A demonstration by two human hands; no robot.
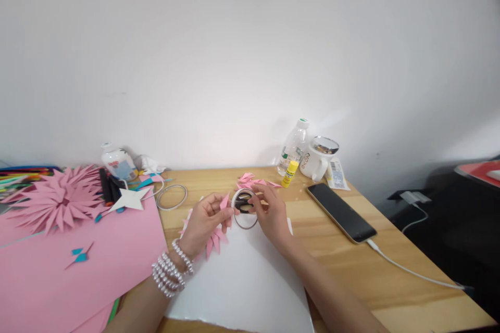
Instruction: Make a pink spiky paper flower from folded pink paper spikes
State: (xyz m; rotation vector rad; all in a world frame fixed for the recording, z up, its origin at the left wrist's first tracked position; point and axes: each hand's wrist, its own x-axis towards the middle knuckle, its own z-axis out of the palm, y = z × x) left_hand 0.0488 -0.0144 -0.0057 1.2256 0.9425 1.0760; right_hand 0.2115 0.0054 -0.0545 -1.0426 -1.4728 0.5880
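In the head view, the left fingers point(224, 213) were pinched together on a small pointed piece of folded pink paper point(225, 201), its tip rising above the thumb. The right fingers point(262, 199) were curled closed on the upper right rim of a thin, pale ring-shaped roll of tape point(246, 228), which stood on edge between the two hands; whether the left fingertips touched it could not be told. Black-handled scissors point(244, 201) showed through the ring. Beneath the fingers lay a large white sheet point(242, 281), with a spiky pink folded-paper flower point(214, 243) partly hidden under the left hand.

Beyond the right fingers, a yellow glue stick point(289, 175) bore print too small to read. Behind it, a clear plastic bottle point(296, 141) had green print, and a white mug with a silver lid point(314, 162) carried dark lettering, not surely legible. Far left of the fingers, a white bottle point(119, 163) showed unreadable red writing.
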